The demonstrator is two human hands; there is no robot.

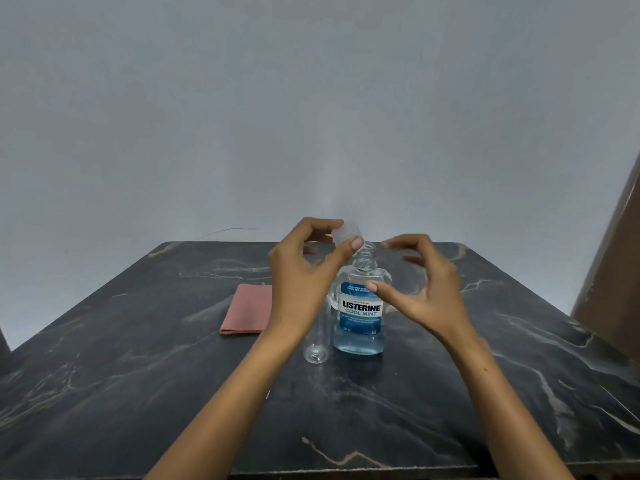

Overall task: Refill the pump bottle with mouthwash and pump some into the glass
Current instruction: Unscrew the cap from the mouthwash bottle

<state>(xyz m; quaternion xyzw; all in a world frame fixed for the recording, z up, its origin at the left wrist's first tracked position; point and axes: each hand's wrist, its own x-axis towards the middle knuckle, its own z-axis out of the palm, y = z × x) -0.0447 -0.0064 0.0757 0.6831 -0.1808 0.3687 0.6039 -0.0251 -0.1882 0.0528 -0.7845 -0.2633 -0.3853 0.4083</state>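
Observation:
A clear mouthwash bottle (360, 327) with a blue label and pale blue liquid stands upright at the table's middle, its threaded neck uncovered. My left hand (301, 278) pinches the translucent white cap (348, 232) just above and left of the neck. My right hand (419, 289) hovers at the bottle's right with fingers spread and curved, holding nothing; its thumb lies in front of the label. A tall clear container (316, 351) stands just left of the bottle, mostly hidden by my left wrist; I cannot tell whether it is the glass or the pump bottle.
A folded pink cloth (247, 311) lies left of the bottle on the dark marble table (346, 410). A brown wooden edge (609, 278) rises at the far right. A grey wall stands behind the table.

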